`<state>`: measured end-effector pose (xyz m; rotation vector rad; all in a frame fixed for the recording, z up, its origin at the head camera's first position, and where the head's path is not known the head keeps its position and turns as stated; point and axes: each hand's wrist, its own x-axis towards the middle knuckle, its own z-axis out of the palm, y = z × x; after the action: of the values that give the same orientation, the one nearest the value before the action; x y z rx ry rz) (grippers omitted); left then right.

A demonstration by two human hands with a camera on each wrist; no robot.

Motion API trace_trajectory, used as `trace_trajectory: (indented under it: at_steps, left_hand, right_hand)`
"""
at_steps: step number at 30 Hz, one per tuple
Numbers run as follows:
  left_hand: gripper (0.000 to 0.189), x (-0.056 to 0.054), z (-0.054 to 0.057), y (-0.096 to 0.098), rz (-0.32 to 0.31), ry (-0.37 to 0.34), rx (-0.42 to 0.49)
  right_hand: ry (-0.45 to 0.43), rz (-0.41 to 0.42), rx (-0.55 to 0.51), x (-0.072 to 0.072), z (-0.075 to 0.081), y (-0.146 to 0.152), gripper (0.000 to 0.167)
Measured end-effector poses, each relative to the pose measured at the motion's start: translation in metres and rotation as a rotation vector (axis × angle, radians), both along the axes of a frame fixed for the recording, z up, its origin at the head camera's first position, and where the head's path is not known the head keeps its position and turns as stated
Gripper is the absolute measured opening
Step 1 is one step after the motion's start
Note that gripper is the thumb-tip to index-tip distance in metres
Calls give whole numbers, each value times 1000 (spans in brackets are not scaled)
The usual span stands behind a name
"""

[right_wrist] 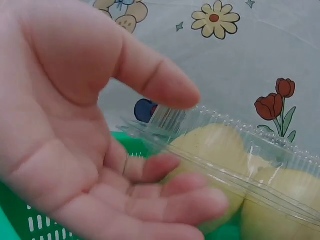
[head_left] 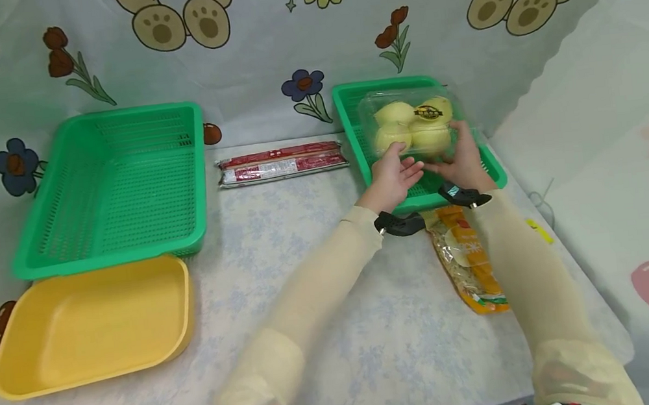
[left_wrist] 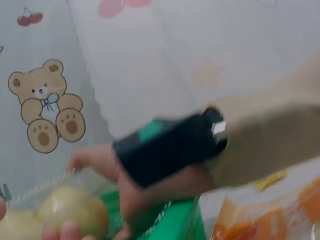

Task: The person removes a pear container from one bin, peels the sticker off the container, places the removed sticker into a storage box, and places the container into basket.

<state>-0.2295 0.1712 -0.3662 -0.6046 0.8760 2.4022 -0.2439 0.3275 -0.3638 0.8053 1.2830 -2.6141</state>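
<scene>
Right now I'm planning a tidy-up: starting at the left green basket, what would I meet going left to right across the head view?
Left green basket, red-and-white package, clear box of yellowish fruit, small yellow object.

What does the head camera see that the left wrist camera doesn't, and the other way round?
Only the head view shows the yellow tub, the red-and-white packet and the larger green basket.
Only the left wrist view shows a printed bear's face.
Both show the clear fruit pack, the orange bag, the smaller green basket and the right hand.
</scene>
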Motion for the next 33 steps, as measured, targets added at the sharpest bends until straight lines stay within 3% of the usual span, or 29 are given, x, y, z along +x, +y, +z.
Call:
trace_trajectory:
  at_steps: [3, 6, 15, 20, 23, 26, 29, 31, 33]
  left_hand:
    - [24, -2, -2, -8, -100, 42, 25]
    - [22, -4, -6, -13, -161, 63, 53]
    - [22, -2, -4, -19, -220, 115, 88]
    - [16, 2, 11, -43, -307, 222, 21]
    - [18, 3, 22, -66, -371, 331, -104]
    - [20, 3, 29, -87, -347, 434, -320]
    - [17, 3, 30, -106, -229, 502, -540]
    - [21, 3, 31, -118, -142, 521, -628]
    - [32, 5, 32, -129, -90, 541, -646]
  right_hand:
    - [-30, -47, -65, 0, 0, 0, 77]
    - [-44, -75, -73, 0, -1, -1, 81]
    - [-28, -7, -128, -1, 5, 2, 76]
    - [46, 9, -162, 1, 15, -5, 78]
    - [109, 45, -152, 5, 26, -14, 77]
    - [160, 75, -126, 11, 40, -27, 77]
    - [178, 64, -137, 16, 50, -43, 81]
    - [175, 51, -156, 19, 54, -55, 83]
    - [173, 46, -180, 21, 56, -68, 84]
